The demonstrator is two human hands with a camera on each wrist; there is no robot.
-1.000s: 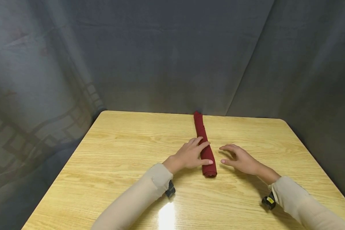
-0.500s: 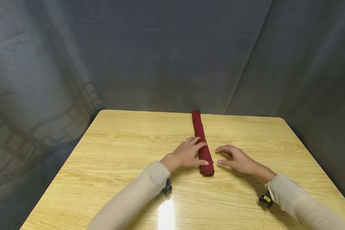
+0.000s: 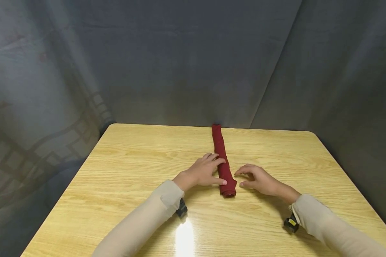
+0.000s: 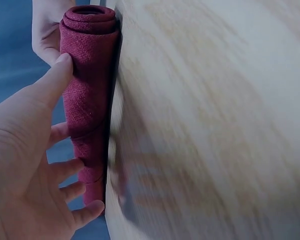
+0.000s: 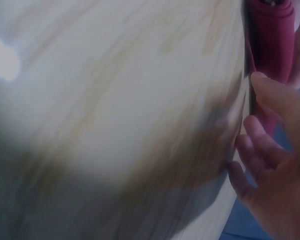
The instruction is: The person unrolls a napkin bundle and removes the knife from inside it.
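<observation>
The left hand (image 3: 203, 172) rests relaxed fingers on the rolled red cloth (image 3: 222, 162) just to its right; the right hand (image 3: 260, 180) (loose, holding nothing) waits beside the roll; rolling looks finished on the table (image 3: 132, 167).

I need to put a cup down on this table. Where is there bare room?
The table is bare left of the red rolled cloth, out to the left edge, and right of it toward the right edge. The near middle is crowded: the left hand touches the roll, and the right hand sits close beside its near end.
</observation>
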